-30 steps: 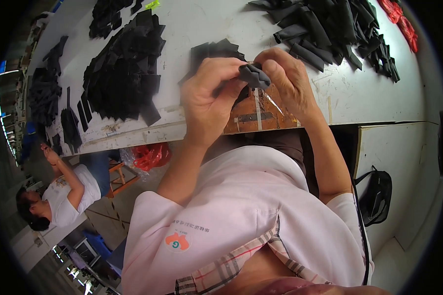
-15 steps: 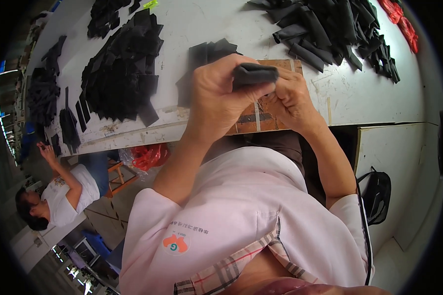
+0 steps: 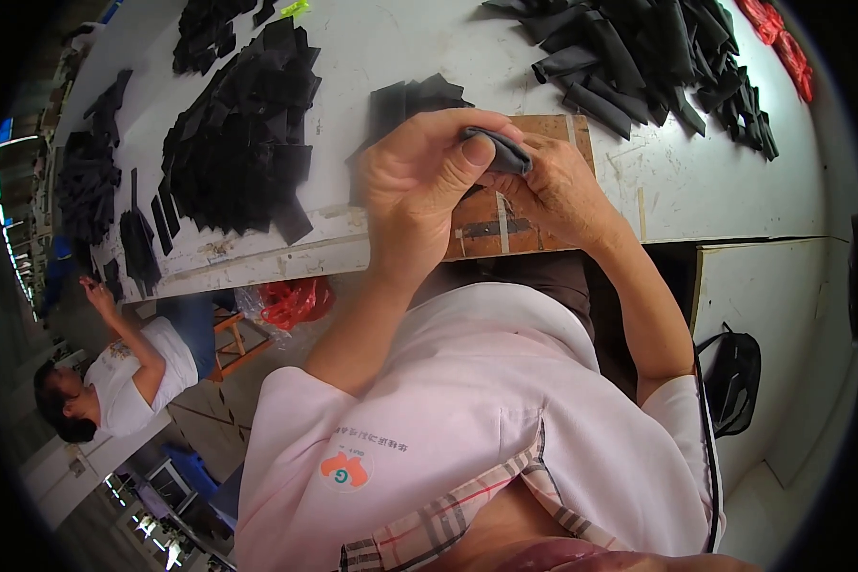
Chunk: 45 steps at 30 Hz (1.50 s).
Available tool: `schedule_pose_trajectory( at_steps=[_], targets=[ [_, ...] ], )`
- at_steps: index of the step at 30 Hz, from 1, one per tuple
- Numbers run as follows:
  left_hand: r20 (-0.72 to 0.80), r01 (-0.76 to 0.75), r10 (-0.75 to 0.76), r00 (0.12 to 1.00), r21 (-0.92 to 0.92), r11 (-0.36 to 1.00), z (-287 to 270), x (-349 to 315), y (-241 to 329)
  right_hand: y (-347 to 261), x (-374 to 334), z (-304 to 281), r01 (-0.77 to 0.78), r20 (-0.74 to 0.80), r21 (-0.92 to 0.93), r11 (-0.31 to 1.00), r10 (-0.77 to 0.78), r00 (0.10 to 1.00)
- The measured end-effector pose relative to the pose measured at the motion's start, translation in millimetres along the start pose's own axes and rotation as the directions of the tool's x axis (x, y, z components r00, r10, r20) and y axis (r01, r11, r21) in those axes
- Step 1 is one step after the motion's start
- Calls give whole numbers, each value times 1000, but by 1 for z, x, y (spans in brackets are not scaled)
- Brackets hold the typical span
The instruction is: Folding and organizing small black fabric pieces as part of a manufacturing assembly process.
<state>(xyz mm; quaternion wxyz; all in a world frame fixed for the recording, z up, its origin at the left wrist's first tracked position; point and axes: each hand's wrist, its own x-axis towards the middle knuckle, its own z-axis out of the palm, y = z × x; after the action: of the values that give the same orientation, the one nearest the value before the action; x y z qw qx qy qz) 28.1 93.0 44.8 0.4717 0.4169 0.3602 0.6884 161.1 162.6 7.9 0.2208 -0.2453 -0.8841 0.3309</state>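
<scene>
Between my two hands is a small black fabric piece (image 3: 505,153), rolled or folded into a tube-like shape. My left hand (image 3: 419,176) grips its left part, thumb pressed on the near face and fingers curled over the top. At its right end, my right hand (image 3: 564,186) closes with bent fingers; the fingertips are partly hidden. Both hands are raised above a brown board (image 3: 543,224) at the table's near edge. A few flat black fabric pieces (image 3: 415,100) lie just beyond my left hand.
A big heap of flat black pieces (image 3: 238,143) covers the table's left side, with more black strips (image 3: 86,181) farther left. Rolled black pieces (image 3: 629,57) pile up at the far right, near red plastic bags (image 3: 782,52). Another person (image 3: 133,372) sits at left; a black bag (image 3: 731,381) hangs at right.
The black fabric piece has tilted, its right end now lower. My left thumb has moved up onto its face, and my left hand has turned slightly.
</scene>
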Motion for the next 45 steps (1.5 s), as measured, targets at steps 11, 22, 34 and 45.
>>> schedule_pose_trajectory(
  at_steps=[11,22,34,45],
  targets=[
    [-32,101,-96,995,193,976,-3,5,3,5,-6,13,-98,29,127,987,95,995],
    [-39,-67,70,997,70,995,-6,3,4,-9,3,-6,34,-72,-25,999,-35,997],
    [68,-4,-6,998,154,988,-7,4,1,-1,-3,7,22,-82,-2,1000,-22,996],
    [26,-3,-10,1000,458,889,-7,9,1,0,-1,13,-76,-50,210,975,88,995]
  ],
)
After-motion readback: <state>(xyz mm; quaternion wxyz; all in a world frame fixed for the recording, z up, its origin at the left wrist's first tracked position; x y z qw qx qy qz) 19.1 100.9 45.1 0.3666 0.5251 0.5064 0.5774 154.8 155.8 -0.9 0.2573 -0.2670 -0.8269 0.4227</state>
